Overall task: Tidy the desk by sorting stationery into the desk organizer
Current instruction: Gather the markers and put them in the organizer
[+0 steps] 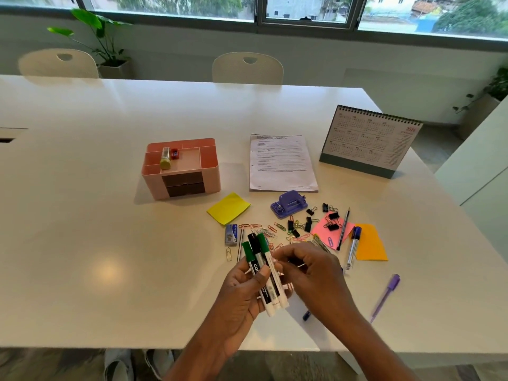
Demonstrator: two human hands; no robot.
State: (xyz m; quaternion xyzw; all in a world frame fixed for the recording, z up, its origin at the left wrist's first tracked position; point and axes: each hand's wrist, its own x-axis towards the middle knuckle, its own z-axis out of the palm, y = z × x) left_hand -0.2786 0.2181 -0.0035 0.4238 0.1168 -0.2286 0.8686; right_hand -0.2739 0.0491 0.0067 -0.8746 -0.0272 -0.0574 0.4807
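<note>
On a white table [110, 243], the pink desk organizer [154, 185] stands well apart from the clutter. The left hand [239, 295] clasps three markers [265, 266], seemingly bundled for one trip. The right hand [313, 273] curls beside them, its hold unclear, above scattered paper clips [270, 232].

This looks like an office. A big white counter [110, 215] has two pale chairs [247, 68] standing at the far side. On it stand a desk calendar [368, 141] and a pink organizer [181, 171], and a printed sheet of paper [281, 163] lies near a purple hole punch [288, 206], sticky notes [228, 208] and lots of paper clips [264, 232]. A long window [302, 9] shows buildings outside, and a potted plant [101, 42] stands by the wall.
</note>
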